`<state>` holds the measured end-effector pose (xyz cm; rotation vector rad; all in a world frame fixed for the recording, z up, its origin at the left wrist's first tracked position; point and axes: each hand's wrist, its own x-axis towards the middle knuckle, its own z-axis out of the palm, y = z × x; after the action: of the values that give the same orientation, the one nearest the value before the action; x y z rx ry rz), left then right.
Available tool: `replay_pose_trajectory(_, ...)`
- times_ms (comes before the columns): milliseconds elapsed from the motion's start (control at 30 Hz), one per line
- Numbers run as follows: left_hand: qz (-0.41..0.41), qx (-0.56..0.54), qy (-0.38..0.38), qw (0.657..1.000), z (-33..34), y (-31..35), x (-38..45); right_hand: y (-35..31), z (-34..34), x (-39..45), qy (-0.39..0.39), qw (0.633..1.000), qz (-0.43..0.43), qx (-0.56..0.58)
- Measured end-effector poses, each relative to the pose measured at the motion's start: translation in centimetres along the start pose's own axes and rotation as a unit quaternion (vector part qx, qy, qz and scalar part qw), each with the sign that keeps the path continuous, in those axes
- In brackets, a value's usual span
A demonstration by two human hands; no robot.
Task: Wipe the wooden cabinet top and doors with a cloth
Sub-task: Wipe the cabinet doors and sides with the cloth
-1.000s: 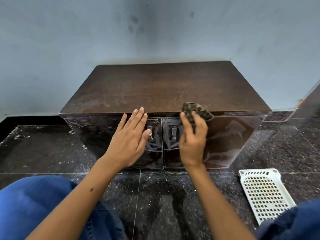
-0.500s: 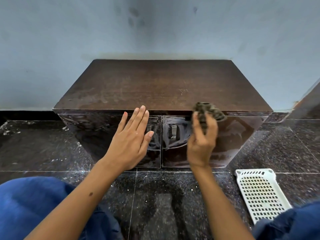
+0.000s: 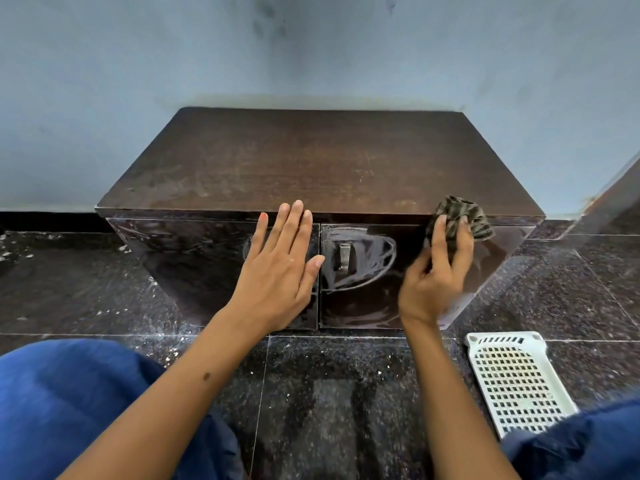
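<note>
Against the right door, near its top edge, the right hand (image 3: 437,271) grips a bunched cloth (image 3: 459,216) and presses it to the glossy panel. Beside it, the left hand (image 3: 280,268) lies flat, fingers straight, on the left door, steadying the cabinet (image 3: 311,161). Smeared arcs show around the handle (image 3: 344,256), so overlapping strokes to each corner, with a refolded clean face, would likely finish better. Off right, a white tray (image 3: 519,382) lies on the floor (image 3: 346,393).
</note>
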<state>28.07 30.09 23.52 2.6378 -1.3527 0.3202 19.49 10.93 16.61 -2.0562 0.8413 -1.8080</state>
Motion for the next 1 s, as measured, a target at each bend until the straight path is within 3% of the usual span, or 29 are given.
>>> replay_pose_trajectory(67,0.000,0.001,0.003,1.000,0.0,0.3,0.1,-1.6,0.7,-1.0,-0.026,1.000,-0.014,0.011)
replay_pose_trajectory(167,0.004,0.009,0.010,1.000,0.0,0.9,0.6,-3.3,1.4,-2.6,-0.099,0.989,-0.113,0.002)
replay_pose_trajectory(267,0.021,0.015,0.012,1.000,0.2,1.9,1.4,-2.1,0.9,-1.9,-0.105,0.981,-0.160,-0.024)
replay_pose_trajectory(467,0.023,0.005,0.013,1.000,0.5,2.6,1.9,3.6,-1.9,2.1,0.013,0.998,0.058,-0.015)
replay_pose_trajectory(633,0.021,0.016,0.011,1.000,0.7,2.7,1.8,1.7,-0.8,1.1,0.010,0.999,0.047,-0.005)
replay_pose_trajectory(800,0.021,0.036,0.021,0.999,0.6,2.6,1.9,0.0,0.1,-1.1,-0.076,0.994,-0.080,-0.002)
replay_pose_trajectory(867,0.021,0.053,0.021,0.998,0.5,2.3,1.8,1.3,-0.8,0.0,-0.061,0.997,-0.056,-0.007)
replay_pose_trajectory(1000,0.028,0.047,0.011,0.998,0.5,1.9,1.7,5.0,-3.2,4.0,0.013,0.995,0.103,0.001)
